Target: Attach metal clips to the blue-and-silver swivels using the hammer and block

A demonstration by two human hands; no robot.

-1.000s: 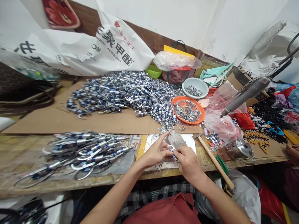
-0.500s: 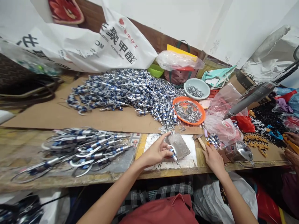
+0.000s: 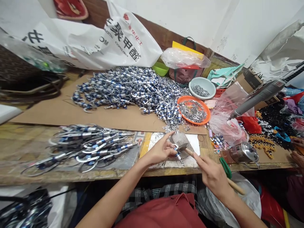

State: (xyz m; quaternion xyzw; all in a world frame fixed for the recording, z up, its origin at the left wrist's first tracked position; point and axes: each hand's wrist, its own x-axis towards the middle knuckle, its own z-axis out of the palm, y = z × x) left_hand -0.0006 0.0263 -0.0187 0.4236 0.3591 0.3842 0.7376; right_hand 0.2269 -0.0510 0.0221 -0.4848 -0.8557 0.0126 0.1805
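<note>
My left hand [image 3: 159,152] is closed on a small silver-and-blue metal piece with a curved hook [image 3: 178,155], holding it against the near side of a grey block [image 3: 180,138]. The index finger is stretched out over the block's left corner. With my right hand [image 3: 212,173] I grip a hammer [image 3: 189,151] by its wooden handle, whose end sticks out behind the hand. The hammer head is over the block, at the hook piece's upper end; whether they touch I cannot tell. Under the block lies a white sheet [image 3: 195,142].
A heap of similar pieces [image 3: 128,87] covers the cardboard; more lie in a row [image 3: 95,145] at left. An orange tray [image 3: 209,114] and pale blue bowl [image 3: 213,90] hold small metal parts. At right are a metal mug [image 3: 243,153], a green loop [image 3: 225,167] and an electric screwdriver [image 3: 256,98].
My right hand has taken the hammer from the tabletop at the right and moved it left over the block. The left hand keeps its hold on the hook piece.
</note>
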